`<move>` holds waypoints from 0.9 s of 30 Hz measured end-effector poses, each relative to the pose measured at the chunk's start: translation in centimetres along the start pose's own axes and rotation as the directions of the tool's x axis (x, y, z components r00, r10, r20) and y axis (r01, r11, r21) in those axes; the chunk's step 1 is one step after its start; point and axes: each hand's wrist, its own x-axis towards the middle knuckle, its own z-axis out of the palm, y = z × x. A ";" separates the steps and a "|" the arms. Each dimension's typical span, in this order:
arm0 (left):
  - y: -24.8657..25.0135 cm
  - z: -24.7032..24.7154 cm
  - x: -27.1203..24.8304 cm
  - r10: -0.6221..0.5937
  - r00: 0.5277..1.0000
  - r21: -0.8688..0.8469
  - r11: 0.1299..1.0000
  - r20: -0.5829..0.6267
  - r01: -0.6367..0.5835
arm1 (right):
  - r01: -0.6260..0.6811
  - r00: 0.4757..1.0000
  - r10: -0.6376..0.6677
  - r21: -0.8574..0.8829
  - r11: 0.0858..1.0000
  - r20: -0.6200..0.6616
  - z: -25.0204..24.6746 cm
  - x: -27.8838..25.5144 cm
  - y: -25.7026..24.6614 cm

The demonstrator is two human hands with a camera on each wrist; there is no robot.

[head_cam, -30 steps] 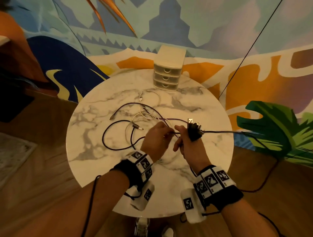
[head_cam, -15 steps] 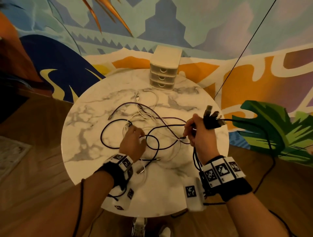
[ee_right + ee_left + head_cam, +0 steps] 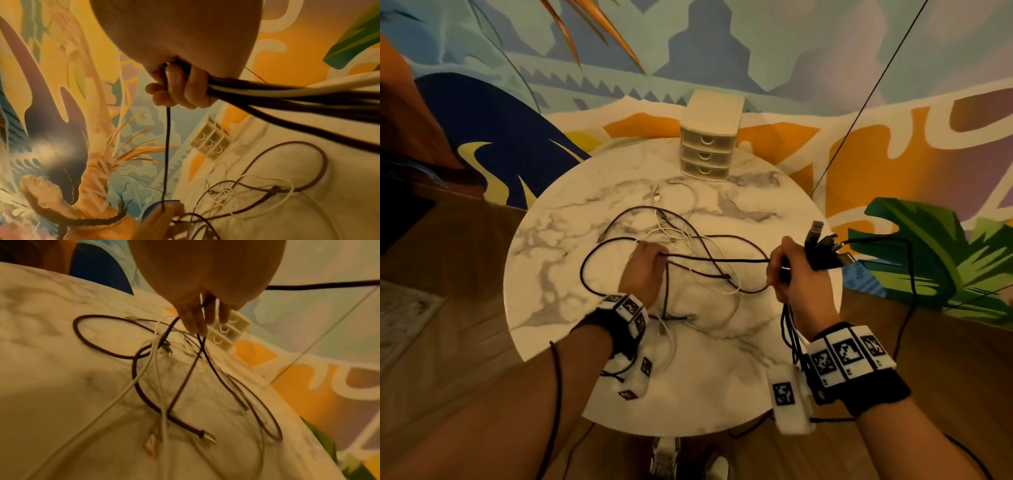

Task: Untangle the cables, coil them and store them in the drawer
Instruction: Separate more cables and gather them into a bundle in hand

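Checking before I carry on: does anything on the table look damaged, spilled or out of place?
Nothing damaged or spilled. The dark and white cables lie tangled on the marble table, the right hand grips a bundle of plugs, and the left hand holds one dark strand. The drawer unit is shut.

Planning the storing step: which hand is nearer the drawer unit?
Left hand, roughly in front of the drawer unit; right hand is off to its right.

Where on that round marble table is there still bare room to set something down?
Bare marble shows on the table left of the dark cable loop and flanking the drawer unit. The middle, between both hands, is crowded with tangled cables.
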 end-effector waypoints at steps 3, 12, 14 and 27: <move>-0.5 -0.5 0.7 -0.026 0.993 0.070 0.997 0.118 0.017 | 0.004 0.998 -0.002 0.040 0.999 -0.060 -0.7 -0.1 0.2; 2.5 -4.4 1.4 0.040 0.998 0.115 0.992 0.052 -0.046 | 0.100 0.982 -0.075 0.142 0.985 -0.173 -1.9 0.0 -0.1; 1.6 -5.3 1.2 0.062 0.998 0.292 0.954 0.024 -0.066 | 0.113 0.980 -0.084 0.155 0.981 -0.179 -2.1 -0.2 0.0; 0.8 -9.2 1.5 -0.033 0.986 0.325 0.942 -0.166 0.086 | 0.119 0.942 -0.036 0.230 0.966 -0.333 -3.1 -0.4 0.2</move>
